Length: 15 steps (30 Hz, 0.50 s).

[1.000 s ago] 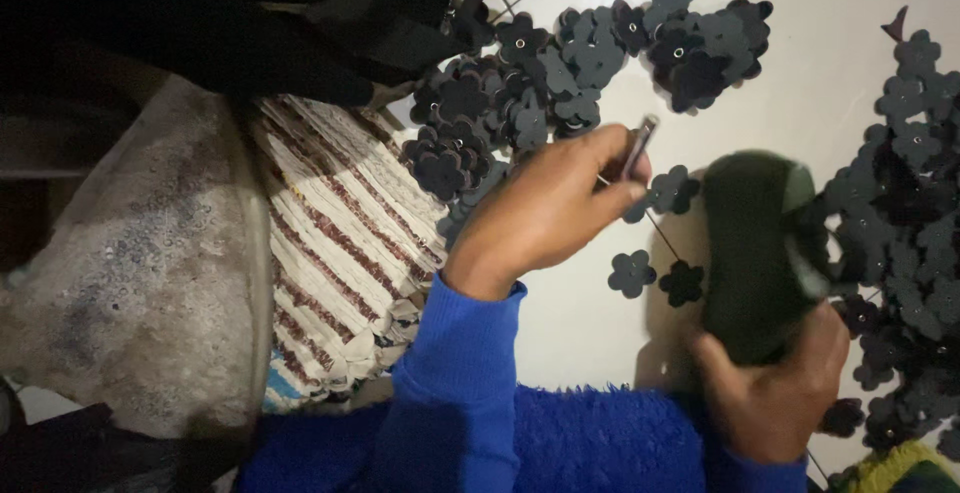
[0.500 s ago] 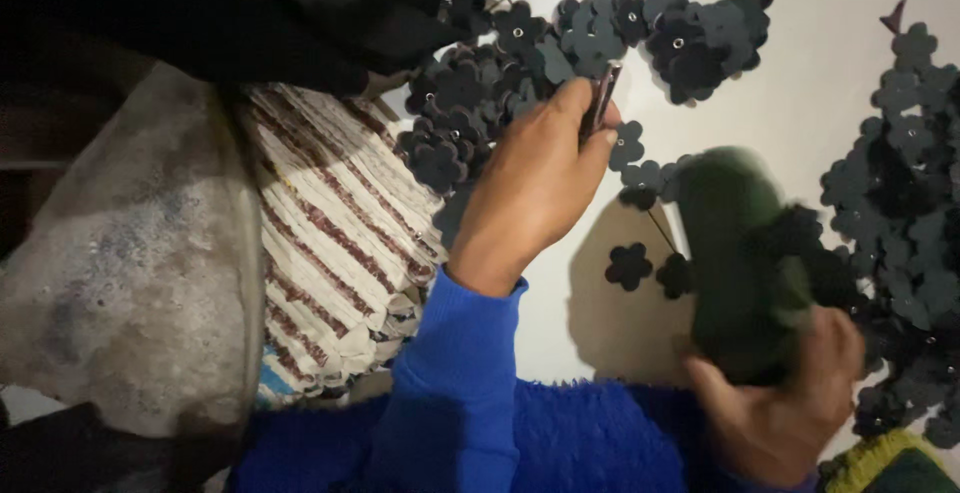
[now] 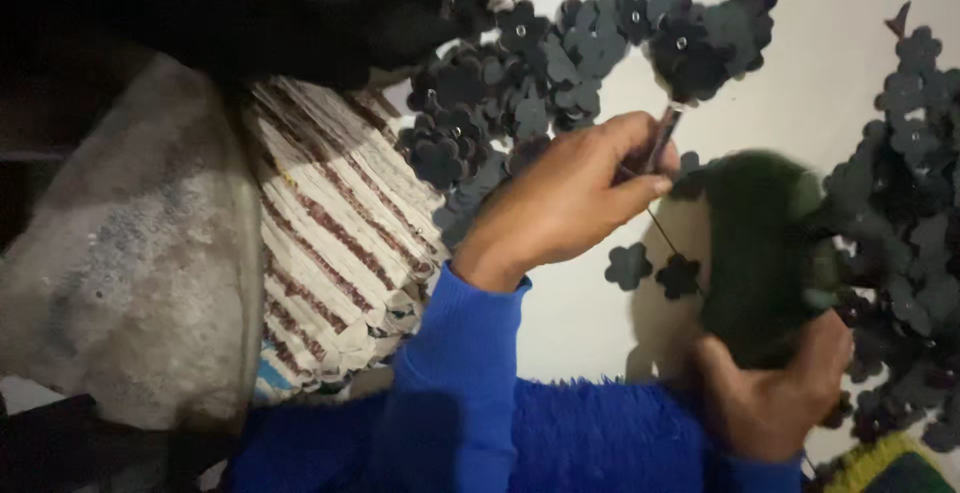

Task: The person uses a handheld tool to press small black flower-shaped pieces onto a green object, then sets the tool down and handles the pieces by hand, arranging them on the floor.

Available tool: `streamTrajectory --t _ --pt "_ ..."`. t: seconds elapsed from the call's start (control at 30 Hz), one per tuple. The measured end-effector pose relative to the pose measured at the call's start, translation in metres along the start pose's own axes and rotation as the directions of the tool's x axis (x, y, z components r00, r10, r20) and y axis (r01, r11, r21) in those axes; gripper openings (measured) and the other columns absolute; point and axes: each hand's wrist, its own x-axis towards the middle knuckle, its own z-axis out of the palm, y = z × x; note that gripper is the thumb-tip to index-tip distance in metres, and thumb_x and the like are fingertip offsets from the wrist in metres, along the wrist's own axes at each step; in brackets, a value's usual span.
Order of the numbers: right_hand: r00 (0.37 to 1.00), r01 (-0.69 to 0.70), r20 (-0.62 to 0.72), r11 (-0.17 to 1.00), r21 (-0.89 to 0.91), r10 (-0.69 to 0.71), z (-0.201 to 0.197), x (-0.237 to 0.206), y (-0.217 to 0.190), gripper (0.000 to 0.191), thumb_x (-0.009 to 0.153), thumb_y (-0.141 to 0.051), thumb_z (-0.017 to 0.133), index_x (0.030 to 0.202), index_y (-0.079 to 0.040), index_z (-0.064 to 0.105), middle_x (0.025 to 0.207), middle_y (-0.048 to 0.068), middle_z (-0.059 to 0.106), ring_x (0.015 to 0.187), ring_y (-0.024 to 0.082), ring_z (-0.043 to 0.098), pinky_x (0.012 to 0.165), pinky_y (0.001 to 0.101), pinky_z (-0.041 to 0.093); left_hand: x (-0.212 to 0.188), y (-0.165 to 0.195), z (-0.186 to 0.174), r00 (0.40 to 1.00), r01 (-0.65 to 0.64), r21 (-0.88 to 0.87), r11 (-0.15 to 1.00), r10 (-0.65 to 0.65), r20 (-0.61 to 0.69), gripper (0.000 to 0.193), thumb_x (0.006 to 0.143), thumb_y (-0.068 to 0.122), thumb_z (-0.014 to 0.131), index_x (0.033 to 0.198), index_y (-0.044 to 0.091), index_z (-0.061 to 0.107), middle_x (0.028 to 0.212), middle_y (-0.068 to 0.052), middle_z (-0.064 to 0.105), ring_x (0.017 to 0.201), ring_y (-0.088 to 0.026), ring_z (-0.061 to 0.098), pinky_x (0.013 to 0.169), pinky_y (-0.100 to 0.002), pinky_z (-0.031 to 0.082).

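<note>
My left hand (image 3: 560, 203) reaches out from a blue sleeve and pinches a thin dark needle-like tool (image 3: 663, 138) between thumb and fingers, just below a pile of black flower-shaped cutouts (image 3: 590, 53). A fine thread (image 3: 668, 235) seems to run from it toward two loose black flowers (image 3: 655, 271) on the white surface. My right hand (image 3: 770, 393) grips a blurred dark green rounded object (image 3: 765, 253) from below, right beside the tool's tip.
More black flower cutouts (image 3: 910, 223) are heaped along the right edge. A striped woven mat (image 3: 340, 253) and a grey dusty sack (image 3: 120, 253) lie to the left. Dark cloth (image 3: 250, 13) fills the top left. A yellow-green item (image 3: 880, 463) shows at the bottom right.
My left hand rose toward the flower pile with the tool, then came back down and to the right beside the green object. My right hand stayed roughly in place.
</note>
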Motion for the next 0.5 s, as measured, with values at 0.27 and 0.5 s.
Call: streamTrajectory --t 0.27,0.5 --pt "0.996 -0.06 -0.057 0.993 0.096 0.066 0.013 -0.001 0.007 0.074 0.078 -0.013 0.085 0.141 0.006 0.051 0.128 0.024 0.053 0.126 0.042 0.052 0.108 0.0497 0.044 0.004 -0.009 0.022 0.87 0.041 0.036 0.998 -0.054 0.49 0.018 0.087 0.018 0.071 0.102 0.007 0.068 0.085 -0.007 0.075 0.077 -0.017 0.072 0.067 -0.033 0.056" --pt "0.979 -0.206 0.019 0.972 0.11 0.205 0.017 -0.006 0.016 0.083 0.082 -0.017 0.086 0.151 0.002 0.045 0.133 0.022 0.049 0.126 0.037 0.053 0.107 0.045 0.047 0.005 -0.018 0.025 0.911 0.036 0.133 0.99 -0.087 0.404 0.021 0.083 0.017 0.071 0.102 0.007 0.068 0.085 -0.009 0.076 0.078 -0.02 0.075 0.068 -0.035 0.057"
